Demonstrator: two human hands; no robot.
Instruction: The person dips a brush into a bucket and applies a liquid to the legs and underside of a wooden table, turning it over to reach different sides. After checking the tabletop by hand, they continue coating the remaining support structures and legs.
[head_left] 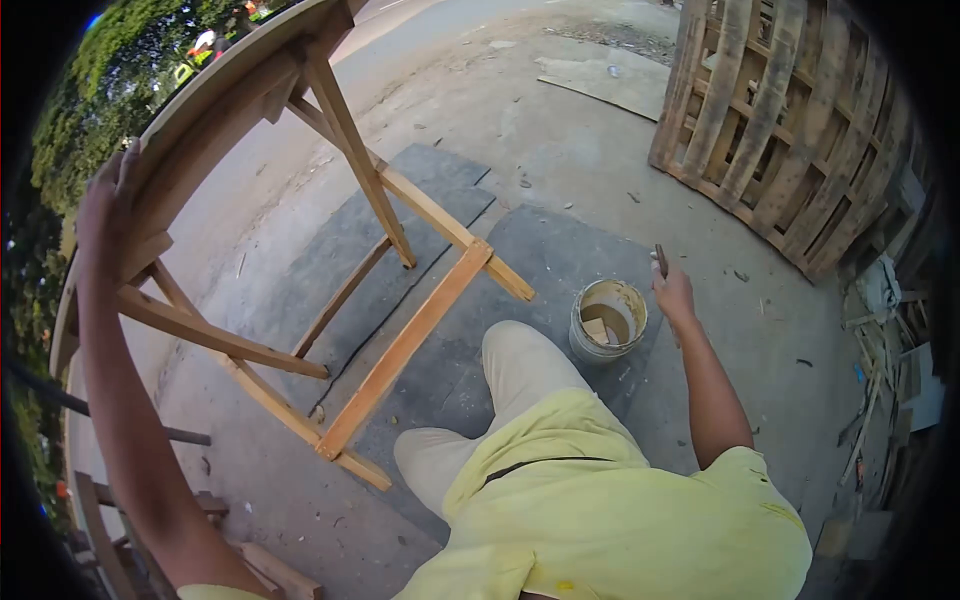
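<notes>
Wooden table (215,140) tipped on its side, filling the upper left to centre of the frame, top toward the left edge, legs and orange crossbar (405,350) toward the middle. Left hand (105,205), upper left, is part curled over the tabletop rim and has hold of it; thumb hidden. Right hand (674,290), right of centre, is closed round a small dark object (660,261); can't tell what it is. It's just beside the bucket (588,345), which stands upright on the grey mat (560,235) with some pale stuff inside. Step in hand looks like steadying the table with one hand, handheld item ready in the other. Next move likely calls for a firm left hold and the right hand passing clear of the bucket.
</notes>
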